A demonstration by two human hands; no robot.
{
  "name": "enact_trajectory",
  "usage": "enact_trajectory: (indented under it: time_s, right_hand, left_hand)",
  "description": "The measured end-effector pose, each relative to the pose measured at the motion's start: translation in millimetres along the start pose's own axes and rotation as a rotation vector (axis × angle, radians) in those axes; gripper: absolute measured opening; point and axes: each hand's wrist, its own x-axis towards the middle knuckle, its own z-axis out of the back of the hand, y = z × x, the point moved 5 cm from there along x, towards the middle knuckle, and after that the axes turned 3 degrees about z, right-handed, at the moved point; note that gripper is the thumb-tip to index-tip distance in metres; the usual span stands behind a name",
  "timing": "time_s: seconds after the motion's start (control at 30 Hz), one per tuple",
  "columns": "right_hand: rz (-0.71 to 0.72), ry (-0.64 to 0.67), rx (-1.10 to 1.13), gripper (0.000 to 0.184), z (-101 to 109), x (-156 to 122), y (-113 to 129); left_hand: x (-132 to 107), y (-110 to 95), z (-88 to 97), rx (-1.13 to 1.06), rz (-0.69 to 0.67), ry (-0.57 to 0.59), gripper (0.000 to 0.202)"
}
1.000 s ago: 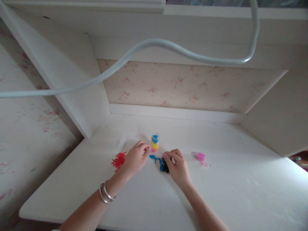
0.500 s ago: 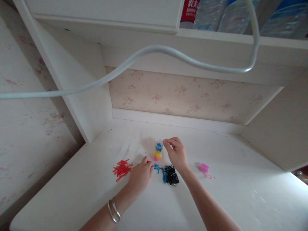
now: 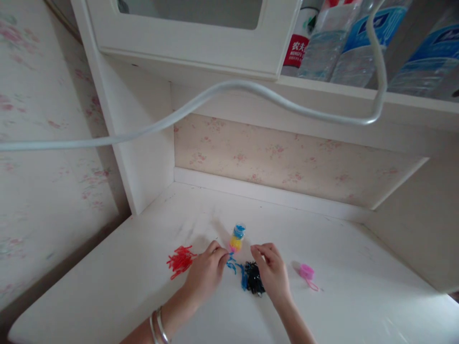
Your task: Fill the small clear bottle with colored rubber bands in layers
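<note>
A small clear bottle (image 3: 238, 235) stands on the desk, filled with blue, yellow and pink layers of what look like rubber bands. My left hand (image 3: 208, 266) is pinched in front of it, its fingertips at a few loose blue rubber bands (image 3: 231, 265); a blue strand seems to be between them. To the right, my right hand (image 3: 272, 270) hovers with thumb and forefinger pressed together; anything in that pinch is too small to make out. Below it lies a pile of black rubber bands (image 3: 254, 279), partly covered by the hand. Red rubber bands (image 3: 180, 261) lie left of my left hand.
A pink cap with a loop (image 3: 307, 272) lies on the white desk (image 3: 344, 306) at the right. A white cable (image 3: 229, 86) crosses the view above. Water bottles (image 3: 373, 43) stand on the shelf overhead. A side panel (image 3: 143, 143) bounds the desk's left.
My right hand has drawn back from the bottle's mouth toward me, over the black pile. My left hand stays by the blue bands. The camera view has tilted up slightly.
</note>
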Motion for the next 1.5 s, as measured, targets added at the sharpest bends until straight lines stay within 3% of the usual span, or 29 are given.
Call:
enact_trajectory:
  time_s: [0.17, 0.27, 0.4, 0.67, 1.2, 1.33, 1.5]
  right_hand:
    - [0.182, 0.216, -0.345, 0.015, -23.8, -32.5, 6.0]
    - [0.273, 0.243, -0.557, 0.01, -31.1, -36.9, 17.1]
    - [0.305, 0.26, -0.651, 0.018, -34.1, -36.3, 21.6]
    - [0.253, 0.241, -0.588, 0.02, -28.7, -36.8, 15.7]
    - [0.234, 0.106, -0.505, 0.019, -14.8, -34.3, 17.4]
    - [0.205, 0.083, -0.453, 0.02, -10.3, -33.4, 15.8]
    - [0.133, -0.001, -0.283, 0.025, -1.4, -26.2, 8.2]
  left_hand:
    - [6.4, -7.9, 27.6, -0.201, -0.029, -0.152, 0.024]
    - [13.9, -14.5, 42.0, -0.256, -0.029, -0.187, 0.027]
    - [25.8, -26.1, 51.5, -0.291, -0.074, -0.197, 0.027]
    - [41.0, -40.6, 52.7, -0.249, -0.114, -0.186, 0.026]
    - [68.9, -45.1, 43.5, -0.06, -0.165, -0.156, 0.028]
    - [64.6, -44.8, 46.0, -0.097, -0.171, -0.16, 0.029]
    - [42.1, -29.5, 46.4, -0.166, -0.106, -0.231, 0.029]
